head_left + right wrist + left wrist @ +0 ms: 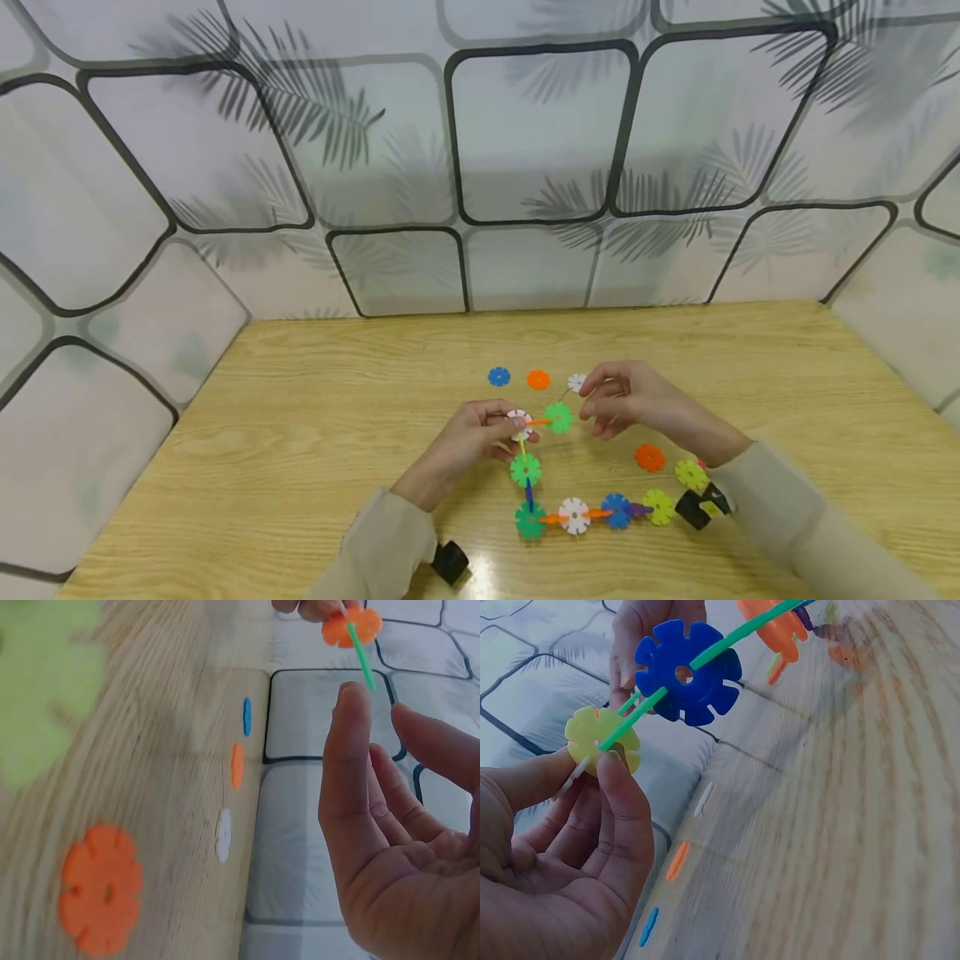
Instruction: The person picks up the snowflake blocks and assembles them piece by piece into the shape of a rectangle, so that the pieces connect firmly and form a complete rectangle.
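Observation:
Notched plastic discs are slotted together into a bent chain. My left hand (480,429) pinches a white disc (520,415) at its upper corner, with the yellow disc (592,731) by the fingertips in the left wrist view. From there an orange disc, edge-on, leads to a light green disc (558,417) at the free end. The other side runs down through a second green disc (525,471) to a dark green corner disc (530,522). Just right of the free end, my right hand (626,400) holds nothing, its thumb and forefinger apart (405,847).
The lower row continues right through a white disc (574,517) and a blue disc (617,511) to a yellow disc (660,507). Loose blue (498,377), orange (537,380) and white discs lie behind. Near the right wrist are loose orange (649,457) and yellow discs (691,474).

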`<state>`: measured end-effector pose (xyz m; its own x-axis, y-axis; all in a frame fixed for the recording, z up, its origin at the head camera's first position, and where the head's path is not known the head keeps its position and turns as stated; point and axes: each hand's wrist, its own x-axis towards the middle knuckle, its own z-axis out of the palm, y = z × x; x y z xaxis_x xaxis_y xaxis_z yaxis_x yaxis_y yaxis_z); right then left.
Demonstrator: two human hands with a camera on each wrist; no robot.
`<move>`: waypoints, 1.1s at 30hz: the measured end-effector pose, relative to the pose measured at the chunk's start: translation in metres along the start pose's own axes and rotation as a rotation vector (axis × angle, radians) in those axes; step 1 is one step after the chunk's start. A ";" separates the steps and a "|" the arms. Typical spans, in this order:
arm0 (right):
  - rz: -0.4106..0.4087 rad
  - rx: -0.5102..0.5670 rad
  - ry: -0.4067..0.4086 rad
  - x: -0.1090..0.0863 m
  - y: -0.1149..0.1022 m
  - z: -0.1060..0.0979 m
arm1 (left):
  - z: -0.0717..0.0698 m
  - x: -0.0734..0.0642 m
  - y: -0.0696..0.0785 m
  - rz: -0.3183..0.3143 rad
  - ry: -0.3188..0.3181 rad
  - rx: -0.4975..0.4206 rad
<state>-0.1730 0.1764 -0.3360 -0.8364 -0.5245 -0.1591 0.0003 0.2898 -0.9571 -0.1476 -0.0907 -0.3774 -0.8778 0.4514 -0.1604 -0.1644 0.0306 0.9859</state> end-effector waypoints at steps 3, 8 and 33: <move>0.011 -0.011 0.006 -0.003 0.003 -0.007 | 0.000 0.001 0.001 -0.003 0.002 -0.001; 0.032 -0.019 0.021 -0.007 0.010 -0.017 | -0.001 0.001 0.001 -0.003 -0.006 -0.012; 0.125 -0.118 0.043 0.039 0.026 -0.044 | 0.001 -0.001 -0.003 -0.009 -0.012 -0.035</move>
<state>-0.2294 0.1986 -0.3560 -0.8566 -0.4444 -0.2621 0.0435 0.4440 -0.8950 -0.1456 -0.0904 -0.3800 -0.8706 0.4622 -0.1685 -0.1881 0.0038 0.9821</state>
